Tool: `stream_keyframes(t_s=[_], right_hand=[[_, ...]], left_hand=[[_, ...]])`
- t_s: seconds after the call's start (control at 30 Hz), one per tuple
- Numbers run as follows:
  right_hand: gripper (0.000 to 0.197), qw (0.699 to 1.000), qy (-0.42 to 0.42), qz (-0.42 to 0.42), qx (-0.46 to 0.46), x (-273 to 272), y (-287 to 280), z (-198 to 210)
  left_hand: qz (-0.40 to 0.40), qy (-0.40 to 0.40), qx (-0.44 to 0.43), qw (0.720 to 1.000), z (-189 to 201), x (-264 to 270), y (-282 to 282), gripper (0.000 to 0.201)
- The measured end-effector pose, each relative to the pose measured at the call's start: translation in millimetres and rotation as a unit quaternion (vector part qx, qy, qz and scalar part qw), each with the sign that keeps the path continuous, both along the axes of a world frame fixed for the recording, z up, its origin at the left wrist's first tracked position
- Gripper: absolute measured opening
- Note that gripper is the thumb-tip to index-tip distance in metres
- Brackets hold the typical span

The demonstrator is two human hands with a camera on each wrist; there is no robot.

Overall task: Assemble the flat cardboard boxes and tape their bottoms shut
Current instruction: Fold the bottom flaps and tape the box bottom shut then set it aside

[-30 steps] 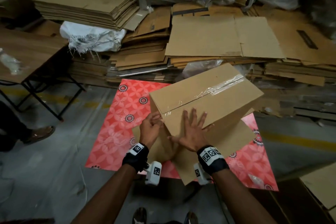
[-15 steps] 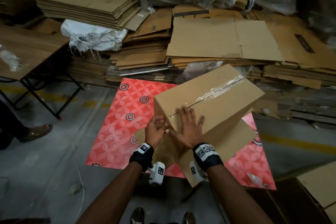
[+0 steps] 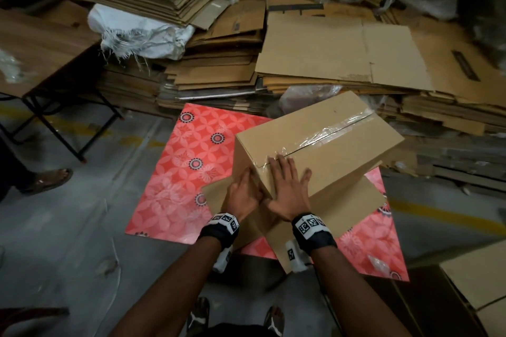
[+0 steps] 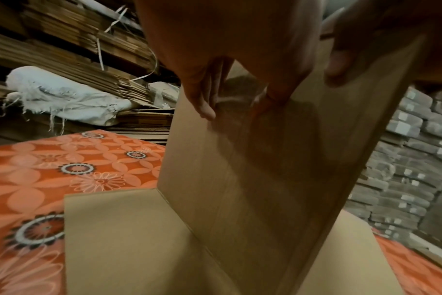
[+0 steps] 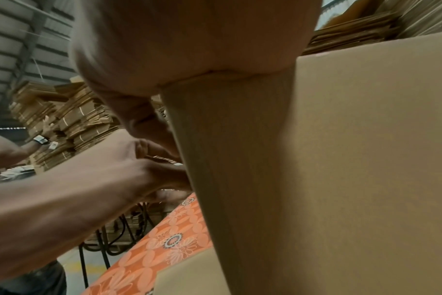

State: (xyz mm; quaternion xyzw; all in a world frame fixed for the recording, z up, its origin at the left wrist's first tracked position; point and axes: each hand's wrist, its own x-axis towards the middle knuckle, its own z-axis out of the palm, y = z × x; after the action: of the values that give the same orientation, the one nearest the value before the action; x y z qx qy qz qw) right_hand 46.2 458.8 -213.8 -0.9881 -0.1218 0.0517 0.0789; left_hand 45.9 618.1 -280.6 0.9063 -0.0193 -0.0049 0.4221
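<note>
a: which step was in hand?

b: the sealing of the bottom seam. the cardboard box [image 3: 323, 150] was stood upside down on the red patterned mat [image 3: 175, 172], its lower flaps splayed out flat, and clear tape [image 3: 331, 131] was laid along the closed seam on top.

a: and the hands?

b: the right hand [image 3: 287, 194] was spread flat, fingers straight, pressed over the near top edge where the tape end turned down. nothing was gripped by it. the left hand [image 3: 243, 194] was set against the left side wall; its fingers looked fairly straight against the cardboard, though that was poorly seen from the wrist view.

a: what was called for next?

b: probably the tape tail had to be rubbed down firmly on the side, then the box turned over and set aside, and a fresh blank taken from the stack of flat cardboard [image 3: 342, 55] behind.
</note>
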Motion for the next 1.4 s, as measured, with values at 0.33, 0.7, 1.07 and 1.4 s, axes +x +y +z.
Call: stream_keyframes(t_s=[0.33,0.7,1.07,1.4], right_hand=[[0.115,1.000,0.001,-0.005,0.003,5,4,-2],[0.119,0.999,-0.014,-0.024,0.028,5,6,0],[0.117,0.999,-0.007,-0.022,0.030,5,6,2],[0.072,0.994,-0.048,-0.029,0.099,4,4,-2]], left_hand=[[0.014,-0.047,0.004,0.999,-13,3,-2,0.073],[0.076,-0.077,-0.076,0.991,-15,-12,-14,0.027],[0.081,-0.070,-0.100,0.989,-6,-6,-5,0.013],[0.127,-0.007,-0.469,0.874,41,-8,18,0.011]])
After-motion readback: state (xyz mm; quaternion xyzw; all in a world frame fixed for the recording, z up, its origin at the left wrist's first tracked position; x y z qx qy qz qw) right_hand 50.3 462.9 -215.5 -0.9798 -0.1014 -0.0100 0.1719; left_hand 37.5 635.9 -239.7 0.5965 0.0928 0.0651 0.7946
